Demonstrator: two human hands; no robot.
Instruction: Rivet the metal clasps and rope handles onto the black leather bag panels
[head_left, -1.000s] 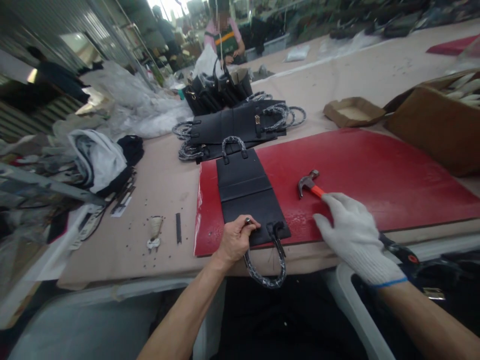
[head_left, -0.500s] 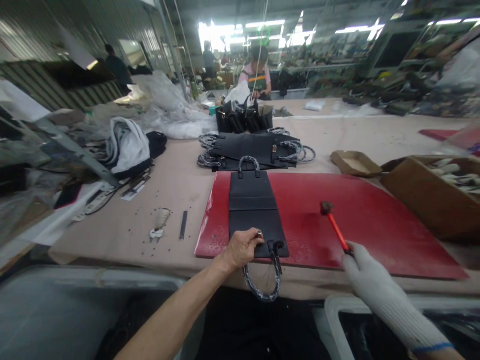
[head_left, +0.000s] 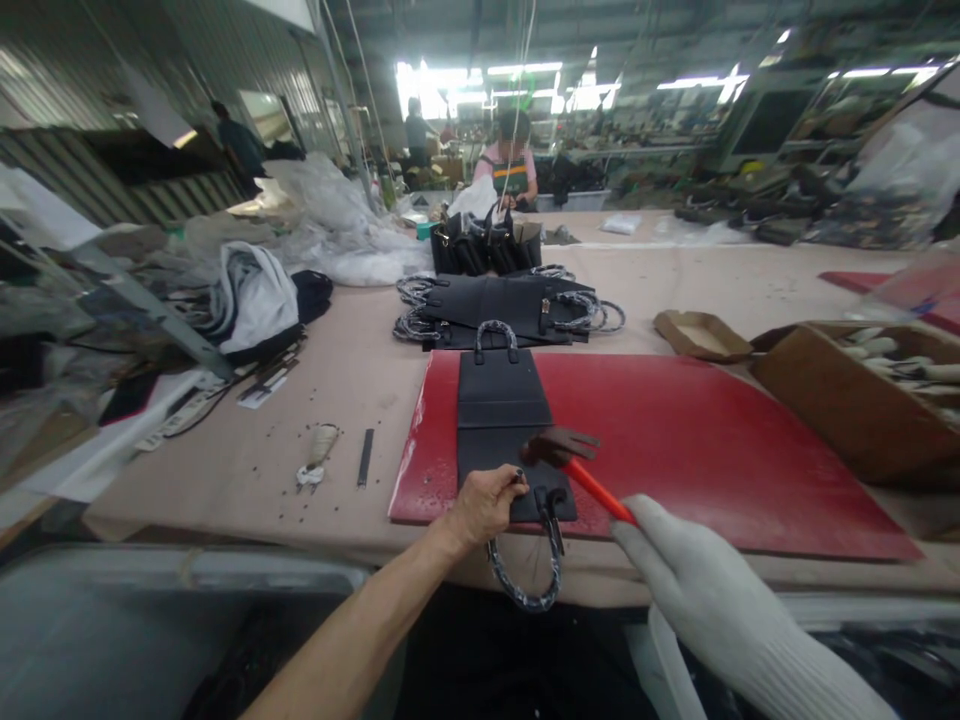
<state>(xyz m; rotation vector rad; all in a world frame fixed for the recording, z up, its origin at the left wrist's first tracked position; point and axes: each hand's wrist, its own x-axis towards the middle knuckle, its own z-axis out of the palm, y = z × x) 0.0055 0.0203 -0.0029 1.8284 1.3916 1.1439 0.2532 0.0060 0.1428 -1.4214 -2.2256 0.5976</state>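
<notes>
A black bag panel lies flat on the red board, a wrapped handle at each end. My bare left hand pinches a small metal punch upright on the panel, close to the near handle; its lower end is hidden by my fingers. In my gloved right hand is a claw hammer with a red handle. The hammer's head hovers just above and right of the punch, apart from it as far as I can tell.
Behind the board are stacked black panels with handles. To the right stand a shallow cardboard tray and a cardboard box. A thread cone and a dark strip lie left. Across the table sits a person.
My right hand has swung the hammer leftward, bringing its head from over the red board to beside the punch. My left hand stays in place on the panel.
</notes>
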